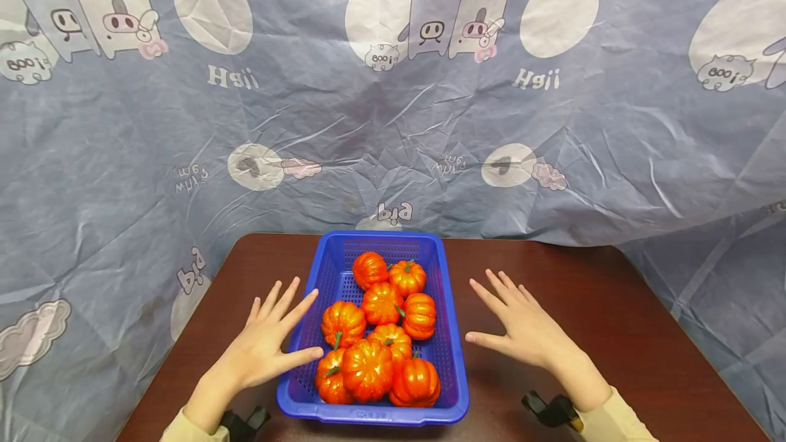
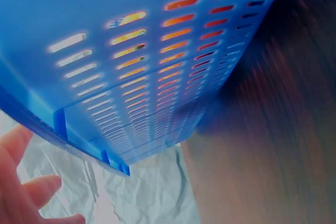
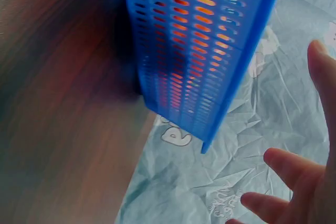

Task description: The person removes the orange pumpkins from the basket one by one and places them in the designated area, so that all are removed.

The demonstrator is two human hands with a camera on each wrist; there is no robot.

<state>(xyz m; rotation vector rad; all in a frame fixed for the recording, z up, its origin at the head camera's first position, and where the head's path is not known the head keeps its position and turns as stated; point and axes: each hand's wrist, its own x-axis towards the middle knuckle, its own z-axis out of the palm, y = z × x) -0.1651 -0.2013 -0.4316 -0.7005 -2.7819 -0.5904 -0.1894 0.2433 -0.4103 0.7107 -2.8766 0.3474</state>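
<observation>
A blue slotted plastic basket (image 1: pixel 456 360) stands on the table, holding several small orange pumpkins (image 1: pixel 367 370), some with green stems. The left hand (image 1: pixel 270 336) is spread at the basket's left side, its thumb and index finger overlapping the rim in the head view. To the right of the basket hovers the right hand (image 1: pixel 522 322), fingers spread apart and nothing in them. In the left wrist view, the slotted basket wall (image 2: pixel 152 72) fills much of the picture, with orange showing through. The right wrist view has the opposite basket wall (image 3: pixel 184 51) apart from the fingertips.
The dark brown wooden table (image 1: pixel 614 333) extends to both sides of the basket. Behind it hangs a grey-blue cloth (image 1: pixel 393 121) printed with cartoon pigs. Dark straps (image 1: pixel 552 409) sit around both wrists, below cream sleeves.
</observation>
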